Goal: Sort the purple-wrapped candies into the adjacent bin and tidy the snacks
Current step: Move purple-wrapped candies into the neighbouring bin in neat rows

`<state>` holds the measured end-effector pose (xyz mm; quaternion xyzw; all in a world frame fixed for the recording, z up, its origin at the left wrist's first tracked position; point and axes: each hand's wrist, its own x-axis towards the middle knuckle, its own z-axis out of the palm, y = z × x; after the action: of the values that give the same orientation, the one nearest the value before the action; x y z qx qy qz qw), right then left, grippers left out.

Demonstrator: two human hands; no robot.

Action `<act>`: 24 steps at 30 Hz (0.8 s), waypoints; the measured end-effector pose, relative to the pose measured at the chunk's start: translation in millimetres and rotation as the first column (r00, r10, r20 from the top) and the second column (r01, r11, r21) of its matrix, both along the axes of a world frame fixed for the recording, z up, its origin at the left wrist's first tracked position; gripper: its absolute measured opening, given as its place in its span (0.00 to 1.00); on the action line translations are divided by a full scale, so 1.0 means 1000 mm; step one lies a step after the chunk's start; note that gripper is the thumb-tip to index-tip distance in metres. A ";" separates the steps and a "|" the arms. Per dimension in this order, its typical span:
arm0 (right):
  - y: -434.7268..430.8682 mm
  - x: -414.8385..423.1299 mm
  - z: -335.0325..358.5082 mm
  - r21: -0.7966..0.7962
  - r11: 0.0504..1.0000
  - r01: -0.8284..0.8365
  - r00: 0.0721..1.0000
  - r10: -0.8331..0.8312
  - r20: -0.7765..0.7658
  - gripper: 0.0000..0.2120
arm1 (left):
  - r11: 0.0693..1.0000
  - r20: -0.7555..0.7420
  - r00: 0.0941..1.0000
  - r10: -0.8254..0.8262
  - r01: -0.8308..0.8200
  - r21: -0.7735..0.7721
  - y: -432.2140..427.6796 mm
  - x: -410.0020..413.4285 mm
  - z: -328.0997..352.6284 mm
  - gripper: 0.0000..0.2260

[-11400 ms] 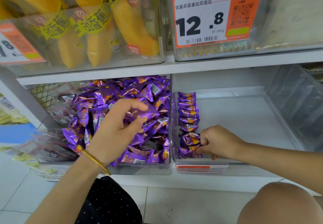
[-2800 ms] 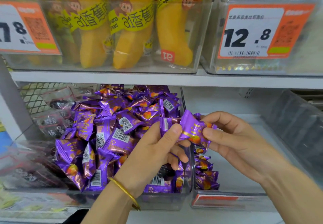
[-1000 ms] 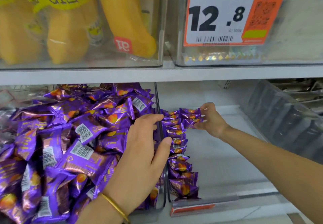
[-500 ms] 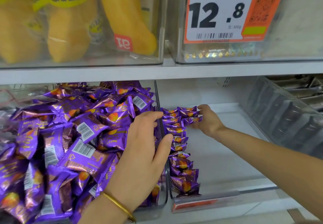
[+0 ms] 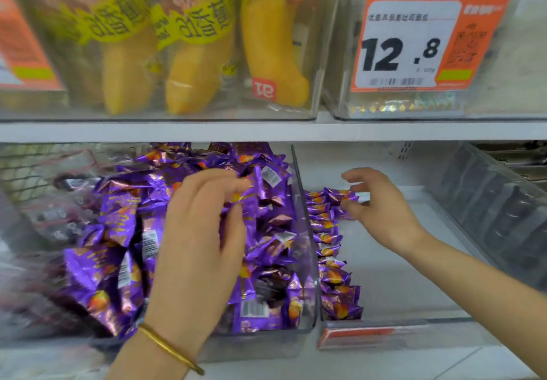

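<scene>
A white shop shelf [image 5: 266, 130] runs across the view. Above it stand clear boxes of yellow banana-shaped snacks [image 5: 189, 62] and an orange and white price tag [image 5: 414, 45] reading 12.8.

Below it, a clear plastic bin [image 5: 302, 202] holds a loose heap of purple foil-wrapped candies [image 5: 124, 231]. The adjacent clear bin [image 5: 399, 276], on the right, is mostly bare floor. A single tidy row of purple candies [image 5: 328, 249] runs along its left wall from front to back.

The left hand [image 5: 201, 246] hovers over the heap with curved fingers and the thumb underneath. Motion blur hides whether it grips a candy.

The right hand [image 5: 384, 205] reaches to the back of the row, its fingers spread and relaxed and holding nothing. Its fingertips are just beside the rearmost candy [image 5: 340, 195].

This looks like the middle of the transfer, since most candies are still in the heap. The next move likely calls for lifting one candy from the heap, passing it over the dividing wall and starting a second row.

Both far sides of the lower shelf, left and right, are blurred, and the small print on the tag is unreadable.
</scene>
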<state>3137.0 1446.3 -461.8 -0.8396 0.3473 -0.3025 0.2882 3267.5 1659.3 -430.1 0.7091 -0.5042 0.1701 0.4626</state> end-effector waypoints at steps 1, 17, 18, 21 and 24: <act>0.020 0.001 0.012 -0.052 0.997 -0.064 0.996 0.067 0.057 0.16 | 0.997 0.020 0.997 0.069 -0.070 0.020 0.008 0.007 0.002 0.11; 0.112 0.073 0.044 -0.055 0.956 -0.288 0.928 0.264 -0.264 0.31 | 0.812 0.322 0.893 0.316 -0.430 0.395 0.024 0.033 -0.015 0.26; 0.112 0.073 0.045 -0.015 0.956 -0.294 0.928 0.282 -0.245 0.30 | 0.801 0.336 0.883 0.328 -0.449 0.397 0.022 0.033 -0.015 0.26; 0.113 0.072 0.046 0.023 0.943 -0.332 0.901 0.324 -0.289 0.31 | 0.789 0.338 0.874 0.349 -0.469 0.398 0.014 0.033 -0.013 0.21; 0.113 0.073 0.046 0.065 0.933 -0.354 0.870 0.354 -0.344 0.31 | 0.831 0.252 0.899 0.357 -0.429 0.353 0.011 0.037 -0.013 0.14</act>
<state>3210.0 1559.3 -415.5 -0.9292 0.2332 -0.0906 0.2721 3304.6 1669.8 -443.0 0.8592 -0.4096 0.2170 0.2166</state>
